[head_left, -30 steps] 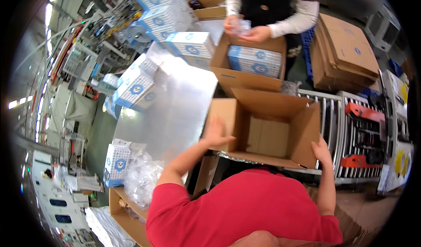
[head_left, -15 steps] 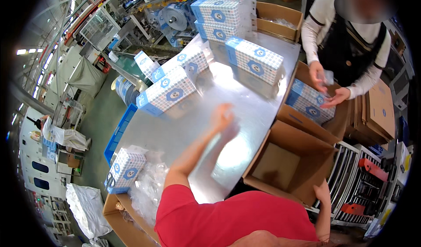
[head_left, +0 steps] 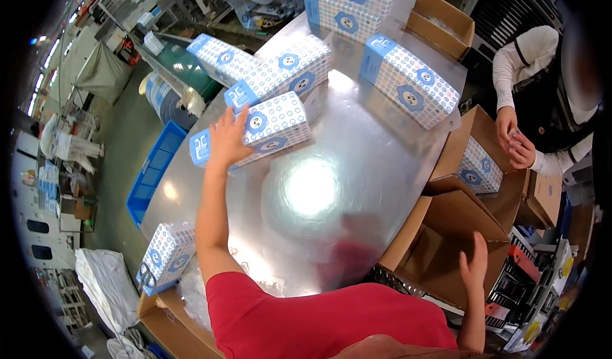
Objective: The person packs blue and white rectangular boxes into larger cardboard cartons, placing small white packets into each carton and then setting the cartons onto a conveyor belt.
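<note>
My left hand (head_left: 228, 136) reaches across the metal table to a white-and-blue patterned package (head_left: 280, 124). Its fingers are spread over the package's blue end and touch it. Right behind lies a second package (head_left: 287, 65) of the same pattern, with a third package (head_left: 223, 59) beyond it to the left. My right hand (head_left: 473, 264) is raised at the right, fingers apart and holding nothing. It hovers by the near right side of an open cardboard box (head_left: 440, 257), whose inside is partly in shadow.
Across the table (head_left: 357, 168) stand another package (head_left: 411, 81) and stacked packages (head_left: 350, 8). At the right a co-worker's hands (head_left: 515, 143) meet above a cardboard box (head_left: 459, 145) holding a package. Scissors (head_left: 146, 275) rest against a package near left, beside clear plastic bags (head_left: 197, 295).
My left hand has gone from over the middle of the table to the package at the left. The right hand has let go of the cardboard box's edge. The view has shifted.
</note>
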Demonstrator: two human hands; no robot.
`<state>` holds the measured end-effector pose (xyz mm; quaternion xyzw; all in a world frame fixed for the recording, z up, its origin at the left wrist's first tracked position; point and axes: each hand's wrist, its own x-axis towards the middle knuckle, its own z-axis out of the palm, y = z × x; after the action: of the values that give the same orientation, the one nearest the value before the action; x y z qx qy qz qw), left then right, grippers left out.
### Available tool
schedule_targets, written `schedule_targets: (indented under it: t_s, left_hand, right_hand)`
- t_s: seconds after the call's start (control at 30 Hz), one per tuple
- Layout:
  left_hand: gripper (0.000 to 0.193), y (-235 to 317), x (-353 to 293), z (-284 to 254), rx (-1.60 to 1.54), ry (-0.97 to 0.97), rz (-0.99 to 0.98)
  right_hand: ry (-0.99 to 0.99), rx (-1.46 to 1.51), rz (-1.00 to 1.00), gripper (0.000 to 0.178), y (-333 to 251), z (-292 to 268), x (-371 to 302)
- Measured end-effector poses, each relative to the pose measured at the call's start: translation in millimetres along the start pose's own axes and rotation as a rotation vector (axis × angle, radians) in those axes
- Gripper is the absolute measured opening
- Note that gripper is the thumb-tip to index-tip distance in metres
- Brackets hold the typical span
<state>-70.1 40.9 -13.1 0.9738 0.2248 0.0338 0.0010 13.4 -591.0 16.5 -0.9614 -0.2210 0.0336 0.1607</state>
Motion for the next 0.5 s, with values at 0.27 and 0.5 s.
schedule_targets:
  t_s: [0.27,0.5]
  left_hand:
    - [0.076,25,-59,-18,-0.435,0.112,0.501]
    - [0.086,70,16,-8,-0.057,0.443,0.155]
  right_hand:
    - [-0.073,0.017,-0.673,0.079,-182,49,114]
    - [-0.322,-0.069,-1.032,0.073,-215,110,129]
